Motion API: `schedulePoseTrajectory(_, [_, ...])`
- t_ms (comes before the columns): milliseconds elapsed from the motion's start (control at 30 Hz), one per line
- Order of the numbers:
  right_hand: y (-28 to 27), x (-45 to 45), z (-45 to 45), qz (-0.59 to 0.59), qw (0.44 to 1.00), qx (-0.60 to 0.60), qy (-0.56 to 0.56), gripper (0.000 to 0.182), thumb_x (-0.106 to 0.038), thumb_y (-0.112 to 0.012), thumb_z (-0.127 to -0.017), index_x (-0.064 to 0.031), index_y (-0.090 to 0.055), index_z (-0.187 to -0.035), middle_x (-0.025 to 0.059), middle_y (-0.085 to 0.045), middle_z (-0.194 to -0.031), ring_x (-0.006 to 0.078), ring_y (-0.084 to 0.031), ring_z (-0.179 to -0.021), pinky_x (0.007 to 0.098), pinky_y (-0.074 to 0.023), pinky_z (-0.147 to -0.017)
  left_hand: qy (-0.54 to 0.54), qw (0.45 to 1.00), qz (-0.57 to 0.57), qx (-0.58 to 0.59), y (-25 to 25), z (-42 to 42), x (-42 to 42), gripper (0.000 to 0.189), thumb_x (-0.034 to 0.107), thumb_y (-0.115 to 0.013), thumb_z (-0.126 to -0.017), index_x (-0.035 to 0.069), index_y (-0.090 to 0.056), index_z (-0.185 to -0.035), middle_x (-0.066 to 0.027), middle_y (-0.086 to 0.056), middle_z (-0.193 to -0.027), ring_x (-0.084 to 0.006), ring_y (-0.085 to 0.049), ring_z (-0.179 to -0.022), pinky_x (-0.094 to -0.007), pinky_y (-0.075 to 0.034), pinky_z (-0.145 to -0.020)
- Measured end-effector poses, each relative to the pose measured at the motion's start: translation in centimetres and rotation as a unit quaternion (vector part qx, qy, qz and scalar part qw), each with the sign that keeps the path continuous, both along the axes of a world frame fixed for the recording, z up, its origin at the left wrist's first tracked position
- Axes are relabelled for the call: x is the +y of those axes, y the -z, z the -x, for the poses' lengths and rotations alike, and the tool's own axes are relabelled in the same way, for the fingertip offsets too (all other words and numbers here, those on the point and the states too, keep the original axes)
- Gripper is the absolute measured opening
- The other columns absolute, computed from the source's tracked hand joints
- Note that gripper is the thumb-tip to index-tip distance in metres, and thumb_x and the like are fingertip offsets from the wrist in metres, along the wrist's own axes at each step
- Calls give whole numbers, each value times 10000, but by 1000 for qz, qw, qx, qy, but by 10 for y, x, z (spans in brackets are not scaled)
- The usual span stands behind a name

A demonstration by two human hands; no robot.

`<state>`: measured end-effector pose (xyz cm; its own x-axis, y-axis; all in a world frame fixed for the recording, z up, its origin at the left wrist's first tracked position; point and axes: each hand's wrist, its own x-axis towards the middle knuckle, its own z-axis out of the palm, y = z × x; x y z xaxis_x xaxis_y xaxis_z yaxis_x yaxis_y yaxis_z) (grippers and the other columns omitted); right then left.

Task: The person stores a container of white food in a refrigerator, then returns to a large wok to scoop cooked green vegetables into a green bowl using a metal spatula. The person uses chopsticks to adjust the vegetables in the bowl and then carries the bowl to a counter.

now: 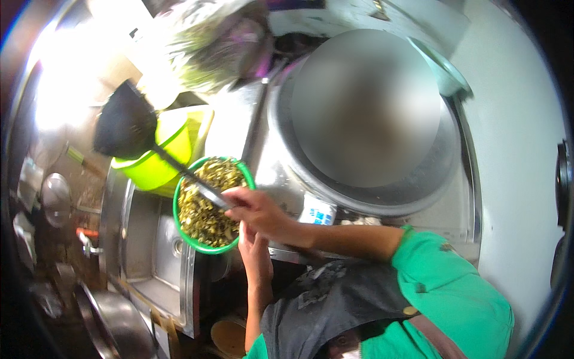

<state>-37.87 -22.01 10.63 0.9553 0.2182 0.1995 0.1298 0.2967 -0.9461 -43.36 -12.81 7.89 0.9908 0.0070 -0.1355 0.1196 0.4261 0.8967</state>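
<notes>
In the head view, my right hand point(260, 213) grips the handle of a black wok spatula point(128, 123). Its wide blade points to the upper left, over a yellow-green plastic bucket point(154, 172), and its handle crosses a round green basin point(178, 224). Chopped green vegetables point(204, 220) fill much of that basin. Beneath my right wrist, my left hand point(254, 247) is at the basin's right rim, its fingers partly hidden by the right hand; whether it grips the rim is not clear. A large round metal pan point(390, 206) lies to the right, its inside mostly blurred out.
A steel sink point(154, 287) lies below the basin. Beside the large pan is a white packet with blue writing point(317, 211). Clear plastic bags of greens point(206, 49) fill the top. A pale green basin point(441, 69) leans at the wall. A steel pot point(121, 323) stands at lower left.
</notes>
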Motion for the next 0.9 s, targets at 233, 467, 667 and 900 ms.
schedulePoseTrajectory(233, [-2, -29, 0, 145, 960, -230, 71, 256, -88, -585, -770, 18, -586, -1002, 138, -611, -907, 240, -578, -852, 356, -441, -807, -114, 982, -127, -77, 6, 6, -6, 247, 275, -599, -864, 67, -469, -897, 45, -379, -543, -32, -340, -401, -183, -278, -352])
schedulePoseTrajectory(467, [56, -122, -8, 244, 968, -34, 41, 253, -177, -572, -850, -4, -610, -1030, 118, -627, -921, 194, -598, -846, 302, -471, -763, -204, 948, -243, -24, -22, 8, 23, 147, 163, -542, -888, 47, -460, -851, 27, -350, -500, -44, -308, -351, -196, -249, -305])
schedulePoseTrajectory(667, [126, -110, -62, 123, 974, 191, -26, 517, -472, -441, -914, -13, -573, -1114, 81, -608, -1017, 150, -542, -928, 319, -431, -837, -198, 949, -245, -14, -22, 13, 50, 176, 173, -554, -882, 37, -451, -841, 12, -385, -516, -53, -330, -342, -200, -275, -309])
schedulePoseTrajectory(900, [147, -2, -121, -89, 932, 351, -23, 835, -669, -363, -839, 25, -386, -1303, 145, -404, -1336, 230, -375, -1207, 389, -219, -1044, -218, 941, -252, 62, -10, 21, 69, 127, 130, -540, -876, 32, -466, -845, 1, -402, -501, -61, -343, -338, -208, -288, -314])
